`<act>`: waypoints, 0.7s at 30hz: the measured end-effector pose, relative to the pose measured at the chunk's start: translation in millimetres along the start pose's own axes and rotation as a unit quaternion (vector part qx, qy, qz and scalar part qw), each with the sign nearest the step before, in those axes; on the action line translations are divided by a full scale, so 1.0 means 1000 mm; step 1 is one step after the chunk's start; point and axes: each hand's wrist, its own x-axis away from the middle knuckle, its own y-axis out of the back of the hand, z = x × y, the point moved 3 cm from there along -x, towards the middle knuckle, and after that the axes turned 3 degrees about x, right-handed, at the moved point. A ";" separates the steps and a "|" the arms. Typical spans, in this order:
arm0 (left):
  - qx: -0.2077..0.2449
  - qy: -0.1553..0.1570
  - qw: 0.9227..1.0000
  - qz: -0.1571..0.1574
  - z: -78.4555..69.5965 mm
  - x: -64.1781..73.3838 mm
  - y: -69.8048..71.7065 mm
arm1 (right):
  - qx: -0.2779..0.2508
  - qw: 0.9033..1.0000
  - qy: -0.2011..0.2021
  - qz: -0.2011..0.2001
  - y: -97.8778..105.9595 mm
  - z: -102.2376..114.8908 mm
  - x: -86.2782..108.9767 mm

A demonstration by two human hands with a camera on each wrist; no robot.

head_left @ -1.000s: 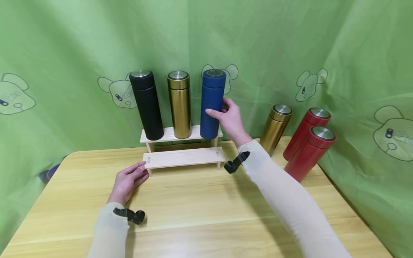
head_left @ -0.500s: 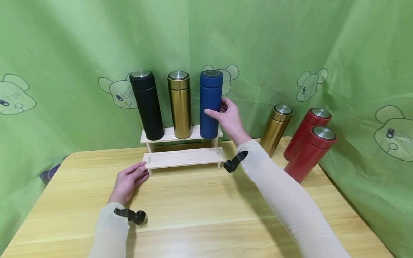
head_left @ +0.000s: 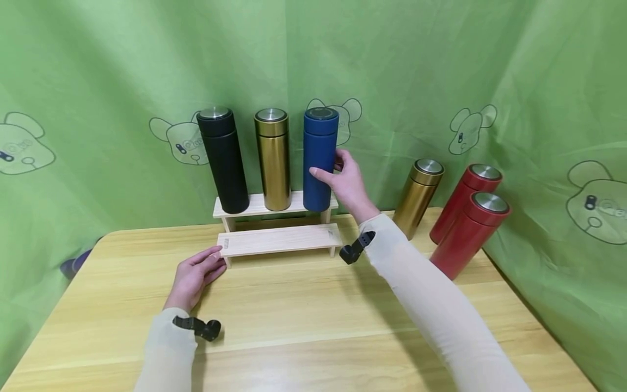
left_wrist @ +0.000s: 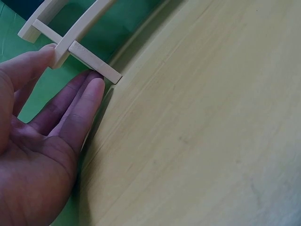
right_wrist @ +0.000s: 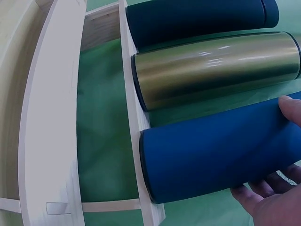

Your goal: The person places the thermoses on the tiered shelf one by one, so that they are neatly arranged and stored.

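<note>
A blue thermos (head_left: 319, 158) stands upright at the right end of the upper step of a two-step wooden rack (head_left: 279, 240). My right hand (head_left: 349, 182) grips its side, thumb across the front and fingers round the back. In the right wrist view the base of the thermos meets the step's board. My left hand (head_left: 194, 275) holds the left end of the lower step, thumb and forefinger at the board's corner, other fingertips by the leg. A gold thermos (head_left: 274, 163) and a black thermos (head_left: 224, 163) stand on the upper step, left of the blue one.
On the table (head_left: 274, 316), right of the rack, stand another gold thermos (head_left: 416, 196) and two red ones, a front red thermos (head_left: 470, 234) and a rear red thermos (head_left: 475, 182). A green curtain (head_left: 392, 71) hangs close behind and along the right side.
The blue thermos has shifted slightly left along the upper step, with my right hand moving along with it, and then stays in place. My left hand has not visibly moved.
</note>
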 end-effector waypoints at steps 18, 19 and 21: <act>0.002 0.003 1.000 -0.002 0.001 -0.001 -0.001 | 0.000 0.999 0.003 0.033 0.001 -0.006 0.001; 0.002 0.003 1.000 -0.003 0.001 -0.001 -0.001 | -0.002 0.999 0.005 0.034 0.002 -0.006 0.000; 0.002 0.002 1.000 -0.002 0.000 -0.001 0.000 | -0.004 0.999 0.008 0.034 0.003 -0.007 0.000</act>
